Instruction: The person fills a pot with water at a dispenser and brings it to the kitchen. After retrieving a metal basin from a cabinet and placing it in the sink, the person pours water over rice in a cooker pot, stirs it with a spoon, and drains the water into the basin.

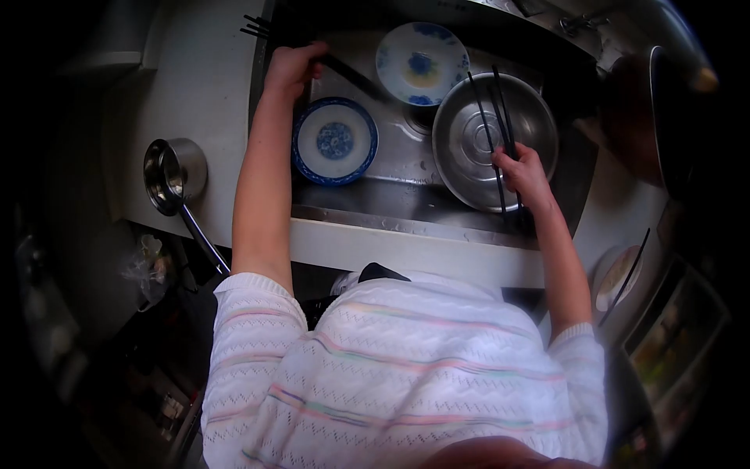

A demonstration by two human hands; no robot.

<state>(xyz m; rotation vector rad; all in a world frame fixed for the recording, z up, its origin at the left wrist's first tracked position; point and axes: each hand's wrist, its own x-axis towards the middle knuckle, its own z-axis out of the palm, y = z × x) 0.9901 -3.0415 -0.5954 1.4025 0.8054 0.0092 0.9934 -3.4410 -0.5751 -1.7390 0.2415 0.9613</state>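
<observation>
My right hand (523, 173) is closed around a few dark chopsticks (501, 102), which point up over a round stainless steel basin (461, 148) in the sink. At the sink's upper left, my left hand (294, 69) is closed on another bundle of dark chopsticks (351, 76); several thin ends stick out beyond it at the upper left. Below that hand lies a white bowl with a blue rim (334, 141). A white plate with blue flowers (422, 64) sits between the hands, close to the basin.
The metal sink (391, 195) is wet with drops. On the left counter (211, 94) stands a small steel saucepan (186, 168), its handle toward me. A large dark pan (637, 117) is at the right, and a pale dish with a dark stick (617, 277) lies lower right.
</observation>
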